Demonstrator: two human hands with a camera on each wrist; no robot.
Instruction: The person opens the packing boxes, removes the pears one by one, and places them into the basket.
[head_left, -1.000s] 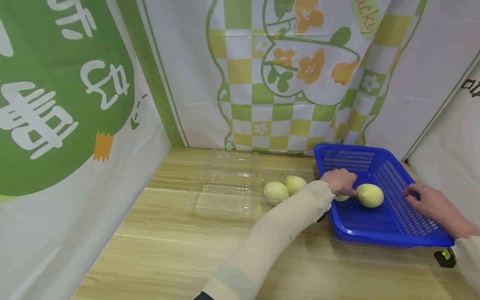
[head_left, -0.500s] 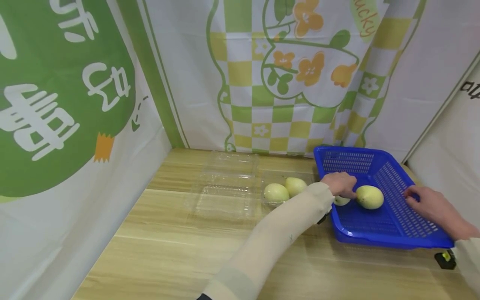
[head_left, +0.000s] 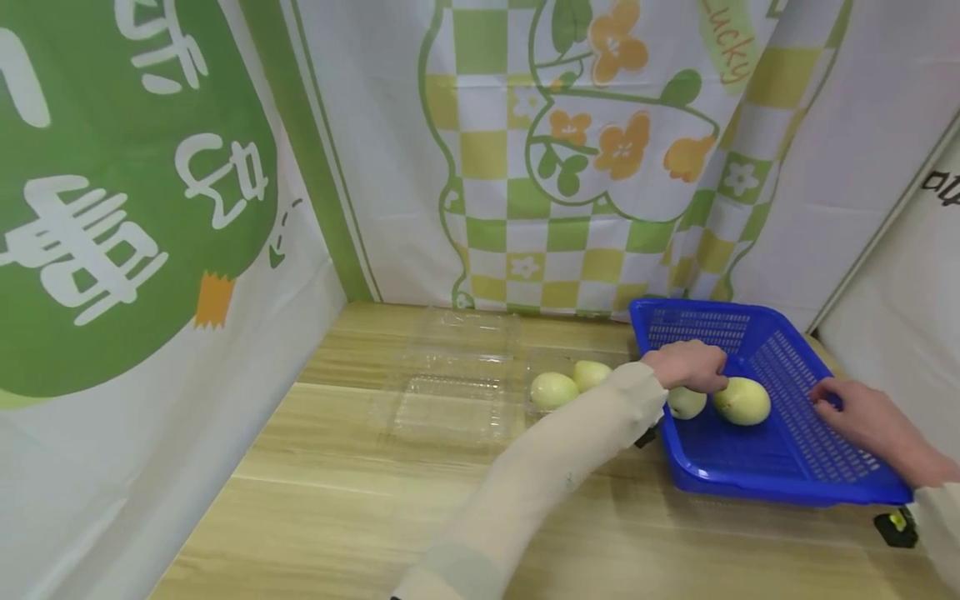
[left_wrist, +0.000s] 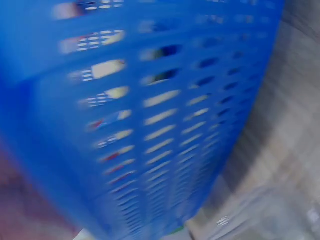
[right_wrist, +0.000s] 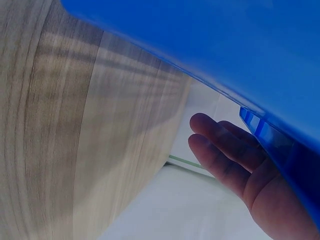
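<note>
The left hand (head_left: 686, 365) reaches over the near-left rim of the blue basket (head_left: 780, 475), its fingers curled down over a pale green fruit (head_left: 686, 403) that lies on the basket floor by that rim; whether they truly grip it or only rest on top cannot be told. A second, yellower fruit (head_left: 742, 401) lies touching or just beside the first, near the middle of the basket. The right hand (head_left: 862, 417) lies on the basket's right wall, fingers loosely bent over the rim, thumb side inside. Judging from this, the round fruit could roll out of a shallow hold and knock its neighbour across the basket, and the light basket, sitting at the right edge of the table (head_left: 337, 500), could slide or tip if the right hand presses unevenly. A clear plastic box (head_left: 442, 400) lies open toward the back left of the table with nothing in it; just beside it, next to the basket, two more fruits (head_left: 570, 383) sit in a second clear tray, touching each other.
</note>
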